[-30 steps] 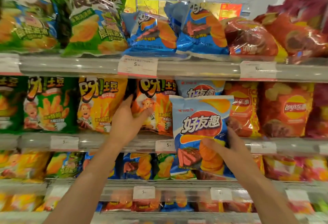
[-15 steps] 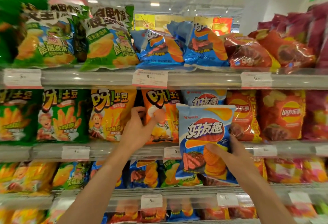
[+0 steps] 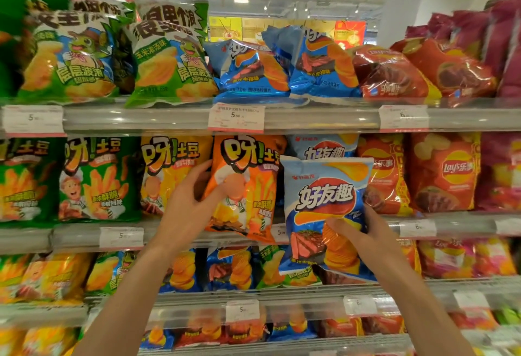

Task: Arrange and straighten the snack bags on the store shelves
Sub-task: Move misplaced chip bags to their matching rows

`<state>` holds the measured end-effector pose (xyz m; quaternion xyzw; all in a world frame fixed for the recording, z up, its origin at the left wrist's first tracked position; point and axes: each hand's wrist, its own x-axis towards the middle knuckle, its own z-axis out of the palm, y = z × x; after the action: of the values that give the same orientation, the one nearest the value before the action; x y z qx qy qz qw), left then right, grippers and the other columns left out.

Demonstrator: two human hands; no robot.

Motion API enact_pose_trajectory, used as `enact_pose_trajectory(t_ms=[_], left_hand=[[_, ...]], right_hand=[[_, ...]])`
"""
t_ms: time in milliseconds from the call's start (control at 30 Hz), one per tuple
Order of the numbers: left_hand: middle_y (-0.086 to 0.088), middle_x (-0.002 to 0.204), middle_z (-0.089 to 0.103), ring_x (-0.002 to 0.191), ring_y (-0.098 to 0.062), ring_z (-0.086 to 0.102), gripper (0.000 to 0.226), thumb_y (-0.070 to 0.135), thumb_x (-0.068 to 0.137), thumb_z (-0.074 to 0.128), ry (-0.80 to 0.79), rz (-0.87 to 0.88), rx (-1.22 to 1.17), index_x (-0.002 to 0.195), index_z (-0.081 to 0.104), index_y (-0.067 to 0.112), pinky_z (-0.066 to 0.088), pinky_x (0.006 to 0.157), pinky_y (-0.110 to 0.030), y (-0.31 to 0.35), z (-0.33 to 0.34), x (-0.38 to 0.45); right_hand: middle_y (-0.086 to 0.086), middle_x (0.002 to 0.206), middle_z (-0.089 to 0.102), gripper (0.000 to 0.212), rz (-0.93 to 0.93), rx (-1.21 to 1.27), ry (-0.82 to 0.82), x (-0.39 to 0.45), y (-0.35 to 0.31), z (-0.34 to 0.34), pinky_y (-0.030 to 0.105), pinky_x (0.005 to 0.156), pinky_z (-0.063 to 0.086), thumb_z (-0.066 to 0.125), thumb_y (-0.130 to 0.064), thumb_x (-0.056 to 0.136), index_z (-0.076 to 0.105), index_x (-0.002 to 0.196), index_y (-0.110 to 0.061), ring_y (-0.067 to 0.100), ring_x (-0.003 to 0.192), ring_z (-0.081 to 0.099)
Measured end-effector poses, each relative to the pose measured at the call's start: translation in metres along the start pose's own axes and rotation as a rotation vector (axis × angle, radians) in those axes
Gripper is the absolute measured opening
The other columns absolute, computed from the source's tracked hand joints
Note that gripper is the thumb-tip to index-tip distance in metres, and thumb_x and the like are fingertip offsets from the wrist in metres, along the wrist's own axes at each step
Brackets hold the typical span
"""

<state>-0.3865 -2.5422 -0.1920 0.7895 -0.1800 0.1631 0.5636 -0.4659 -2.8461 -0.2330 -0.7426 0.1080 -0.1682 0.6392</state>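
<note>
My right hand (image 3: 363,231) grips a blue chip bag (image 3: 324,200) by its lower half and holds it upright in front of the middle shelf. Behind it a second blue bag (image 3: 321,148) of the same kind stands on that shelf, mostly covered. My left hand (image 3: 191,203) grips the left edge of an orange fries bag (image 3: 248,183), which leans out over the middle shelf's front rail (image 3: 174,233). A yellow fries bag (image 3: 172,169) stands just left of it.
The top shelf (image 3: 318,119) carries green, blue and red bags, some slumped. Green fries bags (image 3: 95,178) fill the middle shelf's left, red Lay's bags (image 3: 442,172) its right. Lower shelves hold mixed bags behind price tags (image 3: 236,117).
My left hand has closed round the orange fries bag's left edge and pulled it forward. The view has tilted upward. The blue bag stays in my right hand.
</note>
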Motion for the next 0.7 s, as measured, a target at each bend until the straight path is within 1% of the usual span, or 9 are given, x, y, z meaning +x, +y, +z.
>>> enact_pose_trajectory(t_ms=[133, 233, 333, 367, 433, 500, 600, 633, 700], left_hand=[[0.045, 0.112, 0.061, 0.107, 0.016, 0.059, 0.056, 0.051, 0.083, 0.066, -0.031, 0.021, -0.008, 0.136, 0.050, 0.040, 0.046, 0.081, -0.002, 0.001, -0.011, -0.019], [0.040, 0.115, 0.063, 0.108, 0.010, 0.062, 0.054, 0.051, 0.083, 0.068, -0.021, 0.013, -0.024, 0.134, 0.051, 0.044, 0.050, 0.081, -0.009, 0.000, -0.016, -0.026], [0.037, 0.118, 0.064, 0.108, 0.008, 0.064, 0.056, 0.067, 0.080, 0.073, 0.002, -0.017, -0.045, 0.129, 0.047, 0.058, 0.053, 0.082, -0.020, -0.004, -0.024, -0.034], [0.036, 0.120, 0.064, 0.109, 0.008, 0.064, 0.061, 0.070, 0.074, 0.070, 0.020, -0.024, -0.044, 0.130, 0.047, 0.059, 0.054, 0.083, -0.023, -0.007, -0.027, -0.037], [0.033, 0.125, 0.062, 0.111, 0.008, 0.061, 0.071, 0.072, 0.070, 0.067, 0.066, -0.023, -0.022, 0.136, 0.048, 0.055, 0.052, 0.087, -0.024, -0.012, -0.033, -0.043], [0.030, 0.130, 0.059, 0.114, 0.007, 0.060, 0.079, 0.072, 0.069, 0.067, 0.109, -0.025, -0.019, 0.142, 0.047, 0.050, 0.050, 0.089, -0.024, -0.017, -0.039, -0.049], [0.021, 0.131, 0.062, 0.116, 0.001, 0.061, 0.080, 0.069, 0.072, 0.067, 0.180, -0.046, -0.033, 0.145, 0.047, 0.043, 0.052, 0.091, -0.029, -0.024, -0.052, -0.060], [0.019, 0.129, 0.063, 0.114, 0.001, 0.062, 0.075, 0.066, 0.075, 0.067, 0.208, -0.055, -0.035, 0.144, 0.048, 0.042, 0.053, 0.091, -0.030, -0.027, -0.058, -0.064], [0.019, 0.125, 0.064, 0.110, 0.005, 0.062, 0.064, 0.057, 0.080, 0.068, 0.263, -0.070, -0.041, 0.140, 0.049, 0.042, 0.052, 0.089, -0.028, -0.031, -0.071, -0.070]], right_hand=[[-0.016, 0.105, 0.065, 0.047, -0.002, 0.025, 0.031, -0.003, 0.002, 0.004, 0.023, 0.065, 0.049, 0.079, -0.029, 0.086, 0.056, 0.127, -0.029, 0.002, 0.091, 0.061], [-0.007, 0.116, 0.067, 0.050, 0.014, 0.033, 0.046, -0.005, 0.000, 0.010, 0.024, 0.067, 0.050, 0.079, -0.030, 0.085, 0.055, 0.129, -0.028, 0.004, 0.093, 0.062], [-0.004, 0.127, 0.064, 0.063, 0.014, 0.015, 0.033, -0.006, -0.002, 0.017, 0.021, 0.065, 0.049, 0.080, -0.035, 0.083, 0.051, 0.138, -0.026, 0.007, 0.096, 0.062], [-0.005, 0.129, 0.064, 0.069, 0.013, 0.020, 0.021, -0.007, -0.002, 0.020, 0.023, 0.068, 0.052, 0.081, -0.038, 0.082, 0.049, 0.142, -0.027, 0.007, 0.099, 0.063], [-0.009, 0.129, 0.064, 0.075, 0.007, 0.024, -0.010, -0.008, -0.005, 0.028, 0.034, 0.084, 0.057, 0.083, -0.044, 0.078, 0.048, 0.144, -0.032, 0.011, 0.108, 0.064], [-0.011, 0.132, 0.064, 0.087, -0.013, -0.016, -0.028, -0.011, -0.010, 0.039, 0.046, 0.098, 0.055, 0.085, -0.059, 0.068, 0.048, 0.143, -0.034, 0.016, 0.117, 0.063], [-0.011, 0.138, 0.061, 0.113, -0.044, -0.039, -0.036, -0.006, -0.015, 0.056, 0.050, 0.104, 0.053, 0.083, -0.076, 0.049, 0.046, 0.147, -0.033, 0.018, 0.126, 0.060], [-0.010, 0.140, 0.060, 0.113, -0.041, -0.046, -0.036, -0.004, -0.018, 0.063, 0.050, 0.105, 0.052, 0.084, -0.075, 0.051, 0.044, 0.148, -0.033, 0.019, 0.128, 0.059], [-0.009, 0.137, 0.060, 0.096, -0.044, -0.056, -0.047, 0.003, -0.023, 0.079, 0.048, 0.104, 0.052, 0.083, -0.063, 0.067, 0.045, 0.149, -0.030, 0.019, 0.125, 0.060]])
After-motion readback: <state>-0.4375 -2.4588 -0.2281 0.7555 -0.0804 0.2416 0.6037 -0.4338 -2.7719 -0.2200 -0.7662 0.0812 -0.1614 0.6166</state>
